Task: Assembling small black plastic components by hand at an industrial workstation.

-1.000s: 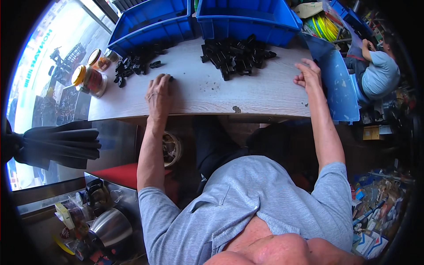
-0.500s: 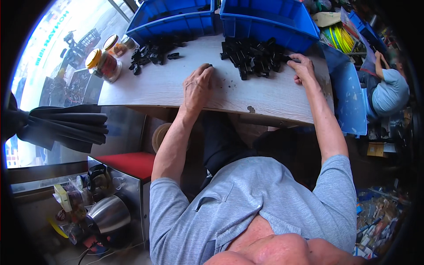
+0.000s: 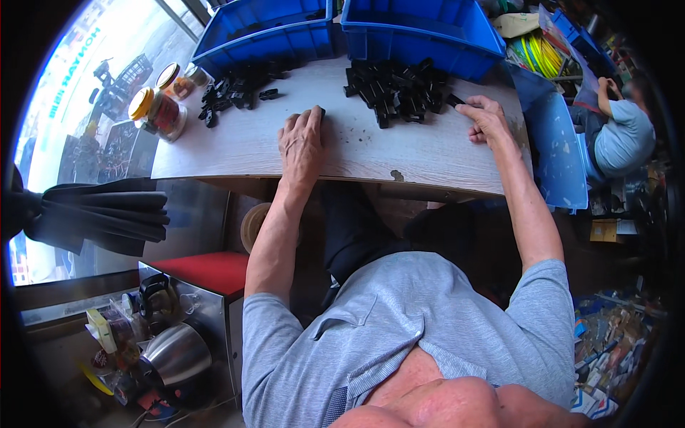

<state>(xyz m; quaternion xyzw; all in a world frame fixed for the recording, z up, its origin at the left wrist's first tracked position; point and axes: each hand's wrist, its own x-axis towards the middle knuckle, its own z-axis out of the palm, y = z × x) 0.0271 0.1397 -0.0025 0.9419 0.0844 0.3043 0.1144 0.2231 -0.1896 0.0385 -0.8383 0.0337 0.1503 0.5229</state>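
In the head view, a pile of small black plastic parts (image 3: 399, 89) is being seen at the far right of the pale wooden tabletop (image 3: 421, 150), just in front of a blue bin (image 3: 421, 32). The parts are looking blocky, dark and tangled together, so single shapes are being lost in the heap. A second, looser scatter of black parts (image 3: 235, 89) is lying to the left, before another blue bin (image 3: 260, 36).

The left hand (image 3: 302, 139) is being laid palm down on the tabletop, fingers pressed together, with a small black piece (image 3: 321, 111) showing at the fingertips; whether it is being gripped cannot be told. The right hand (image 3: 486, 120) is being held at the pile's right edge, fingers curled, with one black part (image 3: 454, 100) being pinched at the tips.

Two lidded jars (image 3: 158, 107) are standing at the table's left end. The bins are being cut off by the upper rim, and a seated person (image 3: 621, 135) at far right is being blurred by the lens edge.
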